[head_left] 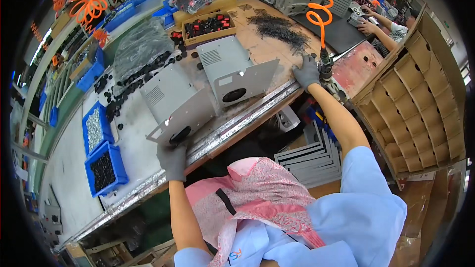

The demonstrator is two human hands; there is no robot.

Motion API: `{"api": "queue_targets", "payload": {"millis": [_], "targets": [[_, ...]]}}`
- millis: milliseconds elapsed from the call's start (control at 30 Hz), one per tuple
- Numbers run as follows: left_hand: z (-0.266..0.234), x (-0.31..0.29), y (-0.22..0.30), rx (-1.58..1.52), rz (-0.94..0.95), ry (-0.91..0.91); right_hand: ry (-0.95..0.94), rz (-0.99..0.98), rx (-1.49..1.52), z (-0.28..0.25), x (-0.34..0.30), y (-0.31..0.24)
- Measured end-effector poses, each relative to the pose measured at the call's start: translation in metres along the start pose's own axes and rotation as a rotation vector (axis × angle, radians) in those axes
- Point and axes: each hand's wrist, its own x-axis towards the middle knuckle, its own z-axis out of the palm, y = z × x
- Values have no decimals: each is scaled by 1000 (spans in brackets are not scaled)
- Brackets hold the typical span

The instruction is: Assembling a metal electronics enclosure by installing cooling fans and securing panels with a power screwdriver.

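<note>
Two bent grey sheet-metal housings stand side by side on the workbench: a left housing [190, 111] and a right housing [251, 80]. Each has vent slots and a dark round opening. My left hand [172, 162], in a grey glove, is at the near lower edge of the left housing; its fingertips are partly hidden there, so its grip is unclear. Out to the right, my gloved right hand [308, 71] has its fingers apart over the bench edge. Just beside it hangs a power screwdriver [325, 66] on an orange coiled hose [319, 17].
Blue bins hold silver screws [94, 129] and black screws [103, 172]. Loose black caps [116, 99], a plastic bag [146, 49], a carton of red-black parts [210, 28] and thin wire pieces [282, 30] lie behind. A divided cardboard box [415, 99] stands right; a co-worker's hand [367, 25] shows beyond.
</note>
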Motion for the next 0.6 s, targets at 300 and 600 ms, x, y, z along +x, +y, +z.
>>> {"api": "queue_targets", "payload": {"millis": [300,600], "targets": [[1,0,-4,-159,38,-22,-201,514,53,2,65,-36],[3,6,-22,-228,9,-64,-130,365,38,28,78,-15]]}}
